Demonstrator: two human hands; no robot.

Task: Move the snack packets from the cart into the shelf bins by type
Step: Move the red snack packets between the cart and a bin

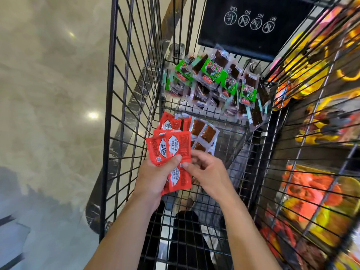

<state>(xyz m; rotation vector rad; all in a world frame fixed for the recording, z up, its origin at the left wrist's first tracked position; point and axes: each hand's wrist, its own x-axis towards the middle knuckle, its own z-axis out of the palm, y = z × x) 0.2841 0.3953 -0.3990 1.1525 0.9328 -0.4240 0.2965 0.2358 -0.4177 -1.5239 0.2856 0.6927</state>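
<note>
Left hand clamps a fan of red foil snack packets, right hand pinches one, green-labelled clear packets heaped beyond in black wire cart

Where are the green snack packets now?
In the head view, the green packets lie piled at the far end of the cart, below the black panel, beyond the red packets.

Upside down on black panel: YES, NO, NO, NO, each by a circled pictogram. On red packets, white labels with Chinese print, too small to read. On green packets, inverted red characters, illegible.
</note>
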